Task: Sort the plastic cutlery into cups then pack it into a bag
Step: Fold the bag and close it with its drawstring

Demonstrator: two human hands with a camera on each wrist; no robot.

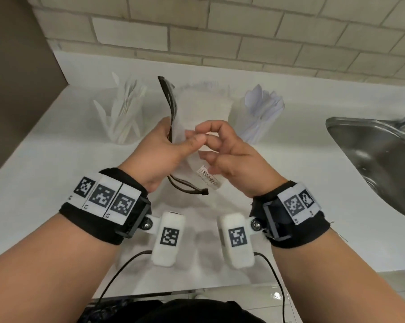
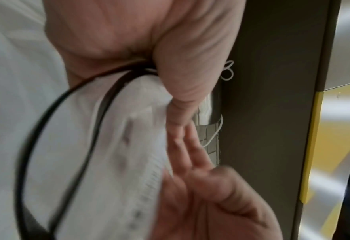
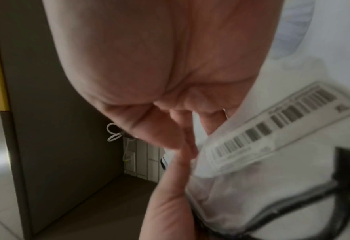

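A white mesh drawstring bag (image 1: 192,166) with a dark cord (image 1: 187,188) and a barcode label (image 1: 209,178) hangs above the counter between both hands. My left hand (image 1: 180,138) pinches its corded rim (image 2: 108,97). My right hand (image 1: 210,136) has curled fingers on the fabric beside the label (image 3: 283,123). Behind them stand three clear cups of white cutlery: the left cup (image 1: 122,117) holds knives, the middle cup (image 1: 206,106) is blurred behind the bag, and the right cup (image 1: 259,117) holds spoons.
A steel sink (image 1: 371,145) is set into the white counter (image 1: 57,183) at the right. A tiled wall (image 1: 220,31) runs along the back and a brown panel (image 1: 15,78) closes the left side. The counter's front edge lies just below my wrists.
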